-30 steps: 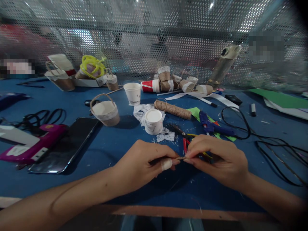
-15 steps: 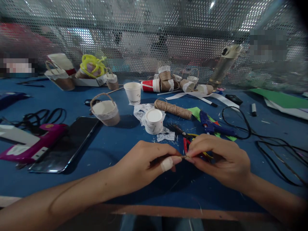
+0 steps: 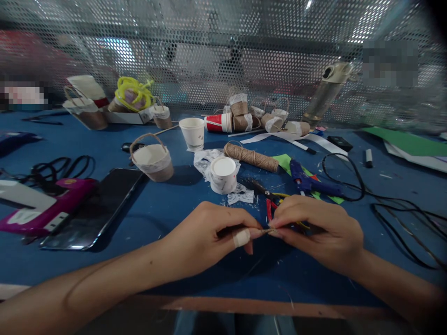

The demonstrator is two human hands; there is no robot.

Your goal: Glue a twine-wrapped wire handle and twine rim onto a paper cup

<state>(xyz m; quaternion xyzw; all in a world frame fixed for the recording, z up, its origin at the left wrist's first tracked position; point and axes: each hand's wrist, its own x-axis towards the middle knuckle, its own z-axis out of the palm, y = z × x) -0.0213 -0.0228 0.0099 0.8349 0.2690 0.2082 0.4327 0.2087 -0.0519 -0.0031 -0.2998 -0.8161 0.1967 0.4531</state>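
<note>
Here, head view, single entry.

- Left hand (image 3: 206, 237): low centre, over the blue table (image 3: 167, 209); thumb and forefinger pinched shut on one end of a twine piece (image 3: 266, 230); pale bandage (image 3: 240, 237) around one finger.
- Right hand (image 3: 317, 230): just beside the left, fingertips meeting it; thumb and forefinger clamped on the other end of the same twine piece; remaining fingers curled under.
- Twine piece: short, brown, thin; held just above the table between the two pinches, mostly hidden by the fingertips. Judged light, soft and limp, rough enough not to slip, liable to fray at cut ends. Best taken close to its ends, by fingertip pinch, under slight tension.
- Red-handled pliers (image 3: 268, 208): on the table just behind the fingertips, partly covered by the right hand.
- Twine spool (image 3: 250, 157): lying on its side, further back, well apart from both hands.
- White roll (image 3: 223, 174): upright on lace scraps, near the spool.
- Small basket (image 3: 152, 159): handled, left of the roll.
- Blue glue gun (image 3: 307, 181): lying behind the right hand.
- Phone (image 3: 96, 209): flat, at left.
</note>
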